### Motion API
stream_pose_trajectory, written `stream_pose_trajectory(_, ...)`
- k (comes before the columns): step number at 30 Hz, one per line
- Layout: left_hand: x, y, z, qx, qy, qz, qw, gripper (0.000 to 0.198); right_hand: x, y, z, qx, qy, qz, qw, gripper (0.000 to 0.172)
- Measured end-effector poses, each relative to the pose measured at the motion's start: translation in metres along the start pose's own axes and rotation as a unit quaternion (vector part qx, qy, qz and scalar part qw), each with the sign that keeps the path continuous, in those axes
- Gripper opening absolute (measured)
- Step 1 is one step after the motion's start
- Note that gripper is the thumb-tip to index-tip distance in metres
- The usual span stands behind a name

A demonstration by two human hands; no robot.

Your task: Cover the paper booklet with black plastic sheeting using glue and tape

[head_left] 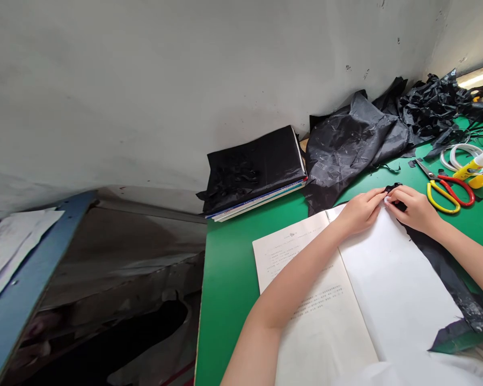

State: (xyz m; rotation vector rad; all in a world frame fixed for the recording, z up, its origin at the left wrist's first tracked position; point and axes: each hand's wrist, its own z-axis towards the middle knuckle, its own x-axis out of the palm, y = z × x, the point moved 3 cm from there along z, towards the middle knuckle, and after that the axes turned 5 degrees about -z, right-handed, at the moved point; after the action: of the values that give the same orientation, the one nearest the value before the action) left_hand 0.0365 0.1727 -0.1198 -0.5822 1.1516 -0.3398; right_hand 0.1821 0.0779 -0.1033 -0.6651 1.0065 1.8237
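Black plastic film (443,262) lies under the far edge of an open book (346,300) on the green surface (229,268), where the left hand (360,210) and right hand (414,208) meet, fingers curled, pinching a bunched corner of the film at the page's top. Just right of the right hand lie red-and-yellow scissors (448,192) and a yellow glue bottle (473,167). Beyond both hands, crumpled black sheeting (354,139) slumps against the wall; farther left sits a stack of books (257,182). Forearms hide part of the pages, whose print is too small to read.
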Motion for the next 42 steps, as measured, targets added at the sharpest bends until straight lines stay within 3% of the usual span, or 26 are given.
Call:
stream_pose_trajectory(24, 0.0010, 0.0019, 0.0007, -0.007, 0.023, -0.026, 0.999, 0.042, -0.0007, -0.0013, 0.0006, 0.027, 0.020, 0.020, 0.999, 0.007)
stream_pose_trajectory(35, 0.0025, 0.0016, 0.0013, -0.016, 0.016, -0.018, 1.000, 0.043, -0.0019, 0.0023, 0.0008, -0.035, -0.023, 0.017, 0.999, 0.010)
stream_pose_trajectory(42, 0.0021, 0.0023, 0.0009, -0.011, 0.019, -0.017, 1.000, 0.042, -0.0021, 0.0010, 0.0007, 0.004, -0.033, -0.003, 0.999, 0.011)
